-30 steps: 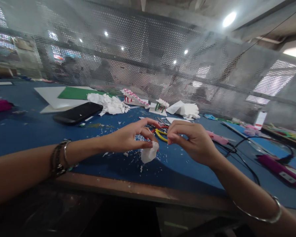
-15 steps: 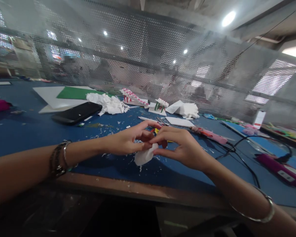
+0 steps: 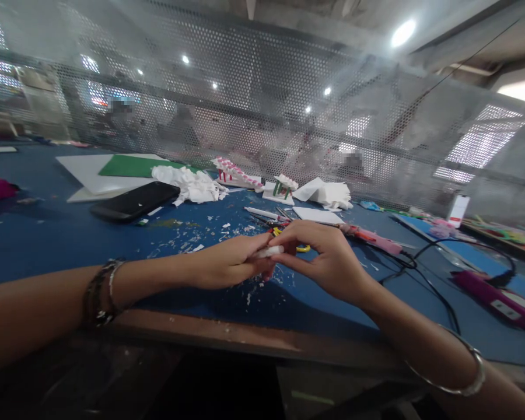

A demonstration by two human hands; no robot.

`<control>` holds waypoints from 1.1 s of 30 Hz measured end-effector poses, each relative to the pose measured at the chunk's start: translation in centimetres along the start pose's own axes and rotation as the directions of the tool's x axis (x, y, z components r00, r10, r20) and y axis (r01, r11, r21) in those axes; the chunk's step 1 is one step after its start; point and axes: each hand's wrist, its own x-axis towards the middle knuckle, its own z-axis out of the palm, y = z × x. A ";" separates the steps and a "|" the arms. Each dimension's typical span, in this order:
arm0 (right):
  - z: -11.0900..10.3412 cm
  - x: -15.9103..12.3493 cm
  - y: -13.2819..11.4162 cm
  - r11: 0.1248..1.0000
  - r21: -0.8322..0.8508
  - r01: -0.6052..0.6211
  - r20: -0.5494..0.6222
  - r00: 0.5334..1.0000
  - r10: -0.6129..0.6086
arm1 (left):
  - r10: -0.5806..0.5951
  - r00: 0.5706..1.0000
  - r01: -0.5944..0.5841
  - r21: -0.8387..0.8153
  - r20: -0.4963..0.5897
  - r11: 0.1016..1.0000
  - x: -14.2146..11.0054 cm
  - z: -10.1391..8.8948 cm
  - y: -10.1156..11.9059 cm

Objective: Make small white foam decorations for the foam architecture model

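Observation:
A small white piece, thin like paper or tissue (image 3: 270,251), is held between both hands above the blue table. My left hand (image 3: 230,262) is closed around its left part, hiding most of it. The thumb and fingers of my right hand (image 3: 321,256) pinch its right end. Just behind the fingers, yellow-handled pliers or scissors (image 3: 304,249) lie partly covered by my right hand. White scraps (image 3: 249,297) are scattered on the table below and around the hands.
A black phone (image 3: 135,201) and a heap of white paper strips (image 3: 192,184) lie to the left. Behind stand small pink-and-white models (image 3: 234,172). On the right are a pink glue gun (image 3: 378,240), black cables (image 3: 437,291) and a purple power strip (image 3: 490,300). The table edge (image 3: 210,332) is near.
My right hand has come left to meet the left hand and grip the white piece. The piece, earlier hanging loose and wide, is now narrow and mostly enclosed by my left hand.

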 end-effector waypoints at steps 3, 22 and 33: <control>-0.2 0.0 -0.1 1.000 0.010 0.014 0.022 1.000 -0.014 | 0.003 0.999 -0.001 -0.058 0.033 0.998 0.0 -0.1 0.3; -0.4 0.0 -0.1 0.984 0.158 -0.079 0.147 0.988 0.056 | -0.028 0.993 0.069 -0.357 0.119 0.932 0.1 0.1 0.2; 0.8 -0.3 -0.3 0.949 0.245 -0.196 0.073 0.980 0.184 | -0.045 0.987 0.141 -0.709 0.153 0.691 0.2 0.7 -0.2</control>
